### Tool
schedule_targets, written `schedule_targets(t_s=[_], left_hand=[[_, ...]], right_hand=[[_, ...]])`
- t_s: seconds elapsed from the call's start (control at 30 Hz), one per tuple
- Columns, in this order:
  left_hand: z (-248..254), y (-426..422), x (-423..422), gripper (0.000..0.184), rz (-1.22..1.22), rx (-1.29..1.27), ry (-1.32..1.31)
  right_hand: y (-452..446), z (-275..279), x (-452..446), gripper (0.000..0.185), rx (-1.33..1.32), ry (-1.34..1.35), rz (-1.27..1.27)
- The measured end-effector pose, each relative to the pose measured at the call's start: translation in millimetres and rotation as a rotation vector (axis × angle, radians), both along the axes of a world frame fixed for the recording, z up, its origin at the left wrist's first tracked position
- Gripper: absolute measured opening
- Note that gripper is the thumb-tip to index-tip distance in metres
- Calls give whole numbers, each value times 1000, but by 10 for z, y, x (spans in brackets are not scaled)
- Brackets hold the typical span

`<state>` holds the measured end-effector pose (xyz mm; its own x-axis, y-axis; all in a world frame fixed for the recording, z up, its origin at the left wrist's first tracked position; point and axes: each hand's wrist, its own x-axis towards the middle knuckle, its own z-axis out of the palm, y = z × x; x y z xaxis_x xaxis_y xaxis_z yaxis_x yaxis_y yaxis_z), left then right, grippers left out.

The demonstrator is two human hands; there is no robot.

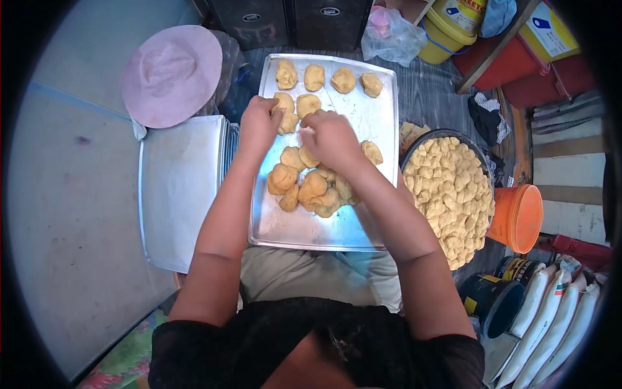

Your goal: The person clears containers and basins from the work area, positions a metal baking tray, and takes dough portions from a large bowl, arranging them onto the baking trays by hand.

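Observation:
A metal baking tray [363, 228] rests over my lap, holding yellow-brown dough pieces. Along its far edge runs a row of separate lumps, among them one dough piece [343, 80]. My left hand [260, 124] pinches a dough piece [285, 117] at the tray's left side. Just right of it, my right hand [332, 141] is curled, palm down and slightly blurred, beside another dough piece [308, 105]; what its fingers hold is hidden. Nearer to me lies a loose dough heap [314, 188], partly under my right forearm. A single dough lump [372, 152] sits by the right rim.
At right stands a round basin filled with dough pieces [448, 194], beside an orange bucket [523, 219]. Stacked trays [181, 188] and a pink hat [172, 74] are at left. Black cabinets [285, 26] border the far side. Filled white bags [551, 324] lie lower right.

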<state>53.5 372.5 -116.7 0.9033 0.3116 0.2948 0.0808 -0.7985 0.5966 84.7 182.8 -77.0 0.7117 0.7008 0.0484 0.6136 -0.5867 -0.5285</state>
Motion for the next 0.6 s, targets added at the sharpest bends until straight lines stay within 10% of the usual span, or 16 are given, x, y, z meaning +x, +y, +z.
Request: schedule_targets(t_s=[0.23,0.4,0.6], left_hand=[[11,294,162,25,-1,-723,277],[-96,216,214,22,42,-478,207],[-72,20,109,30,-3,62,45]], right_hand=[[403,-168,-115,53,-150,-39,-91],[305,-141,6,46,-88,108,2],[-266,-124,402,32,691,521,-443]])
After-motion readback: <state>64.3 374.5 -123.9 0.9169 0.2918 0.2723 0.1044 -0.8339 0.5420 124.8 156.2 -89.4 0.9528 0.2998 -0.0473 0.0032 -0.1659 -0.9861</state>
